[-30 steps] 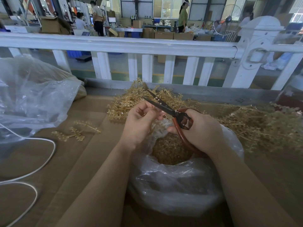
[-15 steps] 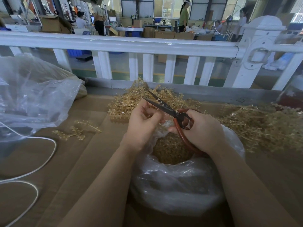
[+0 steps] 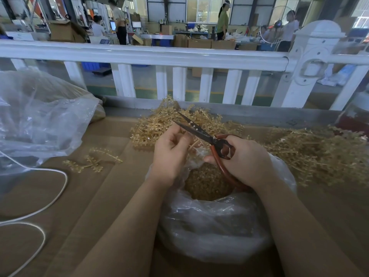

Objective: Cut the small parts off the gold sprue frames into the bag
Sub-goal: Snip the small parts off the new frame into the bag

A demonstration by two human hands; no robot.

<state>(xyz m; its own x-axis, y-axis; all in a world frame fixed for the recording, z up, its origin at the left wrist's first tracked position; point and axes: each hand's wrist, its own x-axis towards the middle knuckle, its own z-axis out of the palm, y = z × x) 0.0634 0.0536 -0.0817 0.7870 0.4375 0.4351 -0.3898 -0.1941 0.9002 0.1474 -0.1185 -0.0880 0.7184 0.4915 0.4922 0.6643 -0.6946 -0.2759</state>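
My left hand pinches a thin gold sprue stick just above the open clear plastic bag. The bag holds a heap of small gold parts. My right hand grips the red-handled scissors. Their dark blades stand apart and point up and to the left, past my left fingers. A pile of gold sprue frames lies behind my hands. A larger tangle of gold frames spreads on the right.
The work surface is brown cardboard. A big clear bag bulges at the left, a white cord loops below it, and two loose sprue pieces lie nearby. A white railing runs along the far edge, with people working beyond it.
My left hand has turned the sprue stick slightly under the blades. The scissors stay open in nearly the same place.
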